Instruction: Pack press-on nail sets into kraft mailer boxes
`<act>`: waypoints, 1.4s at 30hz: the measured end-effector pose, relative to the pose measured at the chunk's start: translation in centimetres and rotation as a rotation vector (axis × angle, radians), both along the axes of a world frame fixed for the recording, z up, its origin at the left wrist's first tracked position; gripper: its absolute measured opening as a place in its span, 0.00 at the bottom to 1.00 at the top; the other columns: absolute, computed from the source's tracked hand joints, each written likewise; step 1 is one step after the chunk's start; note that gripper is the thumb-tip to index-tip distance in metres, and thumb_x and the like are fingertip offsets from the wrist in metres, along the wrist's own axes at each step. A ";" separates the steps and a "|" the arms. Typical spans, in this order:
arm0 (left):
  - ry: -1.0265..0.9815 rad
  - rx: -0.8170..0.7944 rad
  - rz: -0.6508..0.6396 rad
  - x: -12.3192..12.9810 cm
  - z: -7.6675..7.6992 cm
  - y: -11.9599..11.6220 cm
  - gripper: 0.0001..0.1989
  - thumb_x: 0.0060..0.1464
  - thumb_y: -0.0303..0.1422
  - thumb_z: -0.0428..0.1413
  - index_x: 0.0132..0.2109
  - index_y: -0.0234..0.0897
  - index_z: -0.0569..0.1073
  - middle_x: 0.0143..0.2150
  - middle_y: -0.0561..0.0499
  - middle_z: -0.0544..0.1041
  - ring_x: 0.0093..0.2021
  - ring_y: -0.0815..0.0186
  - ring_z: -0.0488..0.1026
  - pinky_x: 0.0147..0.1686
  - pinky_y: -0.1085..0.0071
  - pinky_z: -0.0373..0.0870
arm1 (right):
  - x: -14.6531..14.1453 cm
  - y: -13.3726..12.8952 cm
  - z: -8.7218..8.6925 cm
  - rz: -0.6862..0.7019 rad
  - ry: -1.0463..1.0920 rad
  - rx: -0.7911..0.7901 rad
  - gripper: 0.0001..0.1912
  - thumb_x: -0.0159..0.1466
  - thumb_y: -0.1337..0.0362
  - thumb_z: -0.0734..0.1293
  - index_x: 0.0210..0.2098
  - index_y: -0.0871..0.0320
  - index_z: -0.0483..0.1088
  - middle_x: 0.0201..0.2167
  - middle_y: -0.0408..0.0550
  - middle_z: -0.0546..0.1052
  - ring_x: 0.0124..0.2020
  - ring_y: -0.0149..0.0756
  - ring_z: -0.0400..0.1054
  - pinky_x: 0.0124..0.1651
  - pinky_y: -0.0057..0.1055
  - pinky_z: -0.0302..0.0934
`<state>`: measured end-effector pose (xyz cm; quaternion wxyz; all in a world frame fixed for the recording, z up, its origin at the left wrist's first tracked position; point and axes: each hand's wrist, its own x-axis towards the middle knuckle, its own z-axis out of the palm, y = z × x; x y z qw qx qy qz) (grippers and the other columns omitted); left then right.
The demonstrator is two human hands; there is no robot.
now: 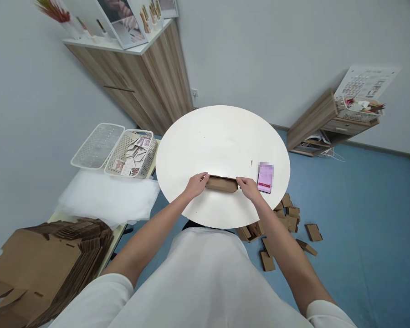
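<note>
A small brown cardboard box (pixel 222 184) is between my two hands, over the near half of the round white table (pixel 222 136). My left hand (pixel 197 184) pinches its upper left corner, fingers closed on the cardboard. At the opposite corner, my right hand (pixel 248 187) grips it the same way. A dark line runs along the far top edge of the box; whether a flap stands open there I cannot tell. Just right of my right hand lies a phone (pixel 264 178) with a lit pink screen.
Folded cardboard boxes (pixel 267 260) lie scattered on the blue floor at the right. Left of the table are a stack of flat cardboard blanks (pixel 37 264), white foam sheets (pixel 109 196) and a white basket of cards (pixel 131 155). A wooden cabinet (pixel 164 77) stands behind.
</note>
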<state>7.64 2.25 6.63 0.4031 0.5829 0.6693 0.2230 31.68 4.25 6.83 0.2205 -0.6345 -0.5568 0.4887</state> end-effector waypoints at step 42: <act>-0.086 -0.157 -0.121 -1.5 -6.6 -5.3 0.26 0.47 0.33 0.53 0.54 0.35 0.60 0.44 0.44 0.69 0.35 0.67 0.69 0.36 0.70 0.66 | -5.6 -11.8 -4.4 -0.517 0.182 -0.168 0.28 0.51 0.57 0.64 0.51 0.56 0.61 0.50 0.50 0.67 0.44 0.37 0.65 0.45 0.33 0.59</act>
